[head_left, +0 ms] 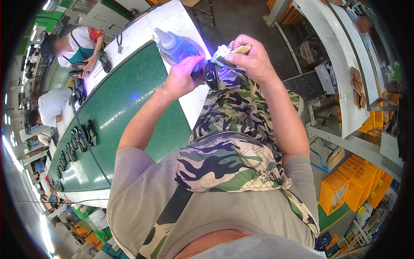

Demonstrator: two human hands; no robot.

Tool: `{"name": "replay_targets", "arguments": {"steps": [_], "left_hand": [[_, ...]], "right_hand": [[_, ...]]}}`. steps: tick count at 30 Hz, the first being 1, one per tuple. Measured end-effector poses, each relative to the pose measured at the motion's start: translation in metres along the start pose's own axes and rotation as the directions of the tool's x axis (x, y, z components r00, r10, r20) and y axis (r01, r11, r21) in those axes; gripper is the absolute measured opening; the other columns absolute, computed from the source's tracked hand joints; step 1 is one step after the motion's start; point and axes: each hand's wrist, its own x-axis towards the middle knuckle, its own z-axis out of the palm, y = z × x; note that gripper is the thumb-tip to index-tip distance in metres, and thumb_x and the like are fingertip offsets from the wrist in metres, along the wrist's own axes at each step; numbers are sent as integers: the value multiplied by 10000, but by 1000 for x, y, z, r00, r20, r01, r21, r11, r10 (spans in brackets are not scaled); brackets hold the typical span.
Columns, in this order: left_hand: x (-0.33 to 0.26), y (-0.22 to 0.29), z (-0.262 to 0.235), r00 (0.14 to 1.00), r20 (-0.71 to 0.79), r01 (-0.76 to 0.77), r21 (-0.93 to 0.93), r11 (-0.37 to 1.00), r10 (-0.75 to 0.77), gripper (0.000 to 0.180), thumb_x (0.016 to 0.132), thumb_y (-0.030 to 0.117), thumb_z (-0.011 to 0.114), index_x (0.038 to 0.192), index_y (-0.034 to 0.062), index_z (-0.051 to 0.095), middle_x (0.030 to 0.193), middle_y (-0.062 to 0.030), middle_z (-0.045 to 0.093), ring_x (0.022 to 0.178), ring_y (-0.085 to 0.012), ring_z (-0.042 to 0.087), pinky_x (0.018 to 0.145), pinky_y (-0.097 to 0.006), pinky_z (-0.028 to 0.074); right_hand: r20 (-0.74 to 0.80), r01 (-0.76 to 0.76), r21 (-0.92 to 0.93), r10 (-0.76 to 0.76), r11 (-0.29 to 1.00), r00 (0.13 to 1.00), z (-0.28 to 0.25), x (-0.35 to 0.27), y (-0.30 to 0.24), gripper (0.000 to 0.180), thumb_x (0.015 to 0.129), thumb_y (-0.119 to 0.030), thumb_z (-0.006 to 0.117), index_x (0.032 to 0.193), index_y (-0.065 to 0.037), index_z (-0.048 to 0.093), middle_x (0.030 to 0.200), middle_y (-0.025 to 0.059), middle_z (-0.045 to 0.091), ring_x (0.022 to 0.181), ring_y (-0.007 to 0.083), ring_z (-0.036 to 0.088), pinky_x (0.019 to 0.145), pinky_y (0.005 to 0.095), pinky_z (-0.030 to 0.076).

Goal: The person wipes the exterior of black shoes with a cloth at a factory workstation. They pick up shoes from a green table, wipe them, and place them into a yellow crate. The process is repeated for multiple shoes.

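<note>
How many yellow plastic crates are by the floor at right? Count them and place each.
3 at least: one yellow crate in front, a second behind it, a third at the far right. More may be hidden beyond the picture's rim.

Both hands raised close together, left hand (181,77) and right hand (252,58), fingers curled.

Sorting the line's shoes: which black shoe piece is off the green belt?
The black shoe piece in the left hand, lit violet; the others lie along the green belt.

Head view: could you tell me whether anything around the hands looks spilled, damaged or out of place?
Nothing stands out. The left hand grips a dark shoe part and the right hand presses a cloth to it; the nozzle bottle stands upright, nothing spilled.
</note>
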Motion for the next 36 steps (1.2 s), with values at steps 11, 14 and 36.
{"name": "replay_targets", "arguments": {"steps": [11, 14, 36], "left_hand": [[1, -1, -19, 908, 419, 109, -260, 960, 11, 746, 522, 255, 938, 1137, 6, 597, 986, -94, 672, 943, -190, 619, 876, -346, 494], [-2, -4, -16, 886, 463, 157, -366, 917, 33, 819, 529, 263, 938, 1216, -4, 581, 1051, -98, 663, 996, -184, 597, 927, -337, 472], [-4, -5, -5, 744, 667, 645, -704, 297, -38, 872, 670, 268, 872, 1385, -12, 458, 1239, -101, 607, 1139, -191, 566, 1026, -335, 433]], "right_hand": [[-122, 58, -146, -76, 988, 990, -18, 11, 13, 231, 769, -63, 787, 818, -65, 562, 863, 14, 616, 785, 86, 561, 729, 249, 477], [-130, 66, -128, -83, 990, 988, -20, 11, 17, 229, 773, -59, 784, 815, -67, 558, 868, 12, 616, 791, 84, 561, 729, 245, 476], [-44, 101, -152, -109, 983, 993, -17, -3, 36, 244, 784, -19, 759, 815, -64, 521, 928, 59, 628, 847, 106, 567, 761, 264, 474]]}}
